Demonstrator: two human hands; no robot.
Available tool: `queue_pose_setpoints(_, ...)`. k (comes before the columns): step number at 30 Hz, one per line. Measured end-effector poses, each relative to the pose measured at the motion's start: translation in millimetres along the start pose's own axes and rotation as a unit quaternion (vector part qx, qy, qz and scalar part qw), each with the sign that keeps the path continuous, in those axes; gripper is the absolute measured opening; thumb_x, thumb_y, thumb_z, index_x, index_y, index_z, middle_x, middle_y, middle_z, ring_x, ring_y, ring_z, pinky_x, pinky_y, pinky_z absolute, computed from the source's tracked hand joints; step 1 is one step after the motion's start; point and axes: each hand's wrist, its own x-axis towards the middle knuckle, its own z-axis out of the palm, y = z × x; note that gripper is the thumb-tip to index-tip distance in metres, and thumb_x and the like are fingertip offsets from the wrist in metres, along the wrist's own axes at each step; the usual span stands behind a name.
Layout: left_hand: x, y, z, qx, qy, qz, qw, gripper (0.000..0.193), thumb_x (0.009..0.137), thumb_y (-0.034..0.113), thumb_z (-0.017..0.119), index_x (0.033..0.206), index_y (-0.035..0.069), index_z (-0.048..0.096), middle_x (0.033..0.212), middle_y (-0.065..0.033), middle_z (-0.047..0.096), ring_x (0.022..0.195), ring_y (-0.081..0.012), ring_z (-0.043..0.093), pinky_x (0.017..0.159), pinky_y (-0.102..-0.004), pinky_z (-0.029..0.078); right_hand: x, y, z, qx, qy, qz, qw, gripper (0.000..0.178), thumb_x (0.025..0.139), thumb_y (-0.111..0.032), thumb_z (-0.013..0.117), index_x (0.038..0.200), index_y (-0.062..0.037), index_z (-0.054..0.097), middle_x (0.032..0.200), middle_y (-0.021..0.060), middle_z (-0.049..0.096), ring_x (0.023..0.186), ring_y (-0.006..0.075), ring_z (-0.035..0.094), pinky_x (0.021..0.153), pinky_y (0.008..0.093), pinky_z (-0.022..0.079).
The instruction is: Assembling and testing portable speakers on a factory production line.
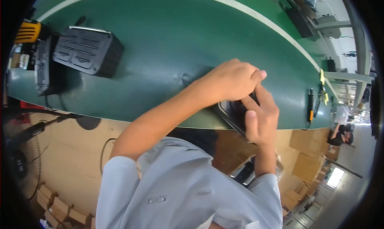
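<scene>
A black plastic casing (236, 114) with a shiny rim lies tilted at the table's front edge, mostly covered by my hands. Above its far part, my left hand (236, 80) is closed, knuckles up; whatever its fingers grip is hidden beneath. My right hand (263, 114) curls around the casing's right side. Its thumb points up along the near side, while its fingers meet the left hand's fingers. A thin dark loop, like a cable (186, 79), shows just left of my left wrist.
At the left of the green table (160, 41) stand a black ribbed box (90, 51), another black casing (45, 67) and a yellow-black item (28, 32). A black-orange screwdriver-like tool (310, 105) and pliers-like tool (320, 95) lie right. A fan (22, 163) stands lower left; a person (342, 136) is far right.
</scene>
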Motion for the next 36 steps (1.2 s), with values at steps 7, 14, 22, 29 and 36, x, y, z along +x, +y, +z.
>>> queue_pose_setpoints(7, -26.7, 4.1, 3.6, 0.130, 0.110, -0.014, 0.985, 0.036, 0.104, 0.028, 0.051, 0.083, 0.003, 0.066, 0.077, -0.0224, 0.067, 0.072, -0.0464, 0.064, 0.066, -0.0562, 0.050, -42.2, 21.8, -30.9, 0.019, 0.283, 0.002, 0.959, 0.040, 0.104, -0.022, 0.041, 0.111, 0.0086, 0.066, 0.101, 0.0257, 0.074, 0.096, 0.0383, 0.073, 0.089, 0.0462, 0.058)
queue_pose_setpoints(14, -41.9, 20.2, 15.6, 0.206, 0.129, -0.071, 0.967, 0.039, 0.103, 0.025, 0.052, 0.074, 0.001, 0.063, 0.078, -0.0226, 0.069, 0.069, -0.0435, 0.067, 0.063, -0.0517, 0.054, -100.7, 39.3, 26.0, 0.460, 0.255, 0.335, 0.782, 0.067, 0.110, -0.048, 0.031, 0.154, 0.0008, 0.040, 0.153, 0.0210, 0.046, 0.141, 0.0307, 0.046, 0.117, 0.0447, 0.037)
queue_pose_setpoints(22, -67.7, 26.6, 17.6, -0.047, 0.143, -0.187, 0.971, 0.049, 0.099, 0.034, 0.062, 0.134, 0.001, 0.054, 0.115, -0.0257, 0.070, 0.105, -0.0357, 0.070, 0.091, -0.0403, 0.053, -124.2, 41.9, 44.1, 0.469, 0.213, 0.281, 0.810, 0.096, 0.095, -0.067, 0.056, 0.156, 0.0030, 0.032, 0.148, 0.0185, 0.046, 0.133, 0.0277, 0.051, 0.112, 0.0392, 0.041)
queue_pose_setpoints(29, -107.6, 11.4, 17.3, 0.022, 0.126, 0.066, 0.990, 0.037, 0.094, 0.028, 0.063, 0.116, -0.001, 0.066, 0.120, -0.0207, 0.066, 0.113, -0.0314, 0.064, 0.100, -0.0382, 0.048, -117.3, 21.7, 19.2, 0.565, 0.133, 0.243, 0.777, 0.125, 0.062, -0.055, 0.094, 0.155, 0.0005, 0.030, 0.133, 0.0116, 0.050, 0.129, 0.0268, 0.051, 0.109, 0.0391, 0.039)
queue_pose_setpoints(36, -97.0, -14.7, 13.8, -0.006, 0.371, 0.041, 0.928, 0.046, 0.105, 0.025, 0.047, 0.140, -0.002, 0.056, 0.134, -0.0202, 0.061, 0.124, -0.0319, 0.059, 0.107, -0.0405, 0.045, -26.9, 33.9, -39.3, 0.142, 0.135, 0.110, 0.974, 0.099, 0.059, -0.032, 0.091, 0.140, -0.0015, 0.042, 0.129, 0.0198, 0.053, 0.122, 0.0362, 0.054, 0.104, 0.0441, 0.044)
